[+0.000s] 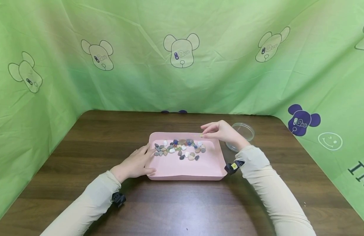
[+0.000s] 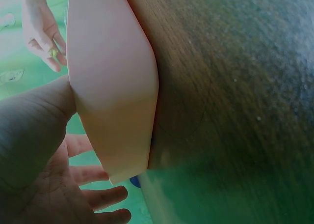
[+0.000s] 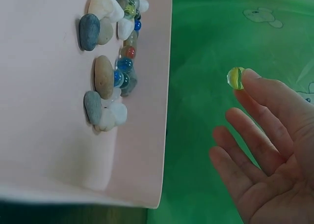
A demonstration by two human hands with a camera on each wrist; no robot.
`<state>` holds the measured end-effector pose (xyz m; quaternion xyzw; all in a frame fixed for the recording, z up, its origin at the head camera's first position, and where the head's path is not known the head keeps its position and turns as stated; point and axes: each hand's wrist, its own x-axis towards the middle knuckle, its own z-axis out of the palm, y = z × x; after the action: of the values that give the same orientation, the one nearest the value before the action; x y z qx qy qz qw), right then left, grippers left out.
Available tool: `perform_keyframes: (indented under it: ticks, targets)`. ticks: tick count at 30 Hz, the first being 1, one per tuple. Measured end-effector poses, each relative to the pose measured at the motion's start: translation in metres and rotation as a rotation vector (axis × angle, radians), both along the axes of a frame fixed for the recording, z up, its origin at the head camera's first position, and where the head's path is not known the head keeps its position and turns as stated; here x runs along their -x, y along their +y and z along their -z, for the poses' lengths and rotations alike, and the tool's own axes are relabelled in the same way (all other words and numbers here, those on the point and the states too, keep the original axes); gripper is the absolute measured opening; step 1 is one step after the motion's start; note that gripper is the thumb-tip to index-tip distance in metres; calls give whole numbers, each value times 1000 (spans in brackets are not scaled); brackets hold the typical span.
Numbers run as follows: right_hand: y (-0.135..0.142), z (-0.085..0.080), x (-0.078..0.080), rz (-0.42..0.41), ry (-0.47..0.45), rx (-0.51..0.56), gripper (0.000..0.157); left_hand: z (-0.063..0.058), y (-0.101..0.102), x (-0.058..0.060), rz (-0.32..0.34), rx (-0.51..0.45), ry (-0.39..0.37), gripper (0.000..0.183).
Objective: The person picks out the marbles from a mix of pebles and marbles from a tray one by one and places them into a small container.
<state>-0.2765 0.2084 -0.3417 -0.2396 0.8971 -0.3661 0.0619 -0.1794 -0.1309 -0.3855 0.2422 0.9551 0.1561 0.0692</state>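
Observation:
Between thumb and index finger, my right hand (image 1: 221, 131) pinches a yellow-green glass marble (image 3: 236, 78). That hand is raised over the far right rim of a pink tray (image 1: 212, 164). My left hand (image 1: 137, 163) rests on the tray's left edge, its fingers spread and fairly straight, thumb toward the near side. Inside the tray lie smooth pebbles in grey, tan and white, such as a tan one (image 3: 104, 77) and a dark grey one (image 3: 89, 32). Blue marbles (image 3: 125, 64) and a red one (image 3: 130, 52) sit among the stones.
A round clear glass or plastic container (image 1: 246, 131) stands on the brown wooden table (image 1: 187, 203) behind my right wrist, right of the tray. Green cloth (image 1: 140, 85) printed with bear heads hangs behind the table and at both sides.

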Motion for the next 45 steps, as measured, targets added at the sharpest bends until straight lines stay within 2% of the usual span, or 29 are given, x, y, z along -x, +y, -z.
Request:
perform_keyframes:
  ticks: [8,18,45]
  targets:
    - [8,-1,-4,34,-37,26,18,1,0,0,5,2,10,71]
    - [20,0,-4,31,4,13,20,2,-1,0,31,9,61,68]
    - [50,-7,-16,125,2,30,28,1,-1,-1,33,14,50,68]
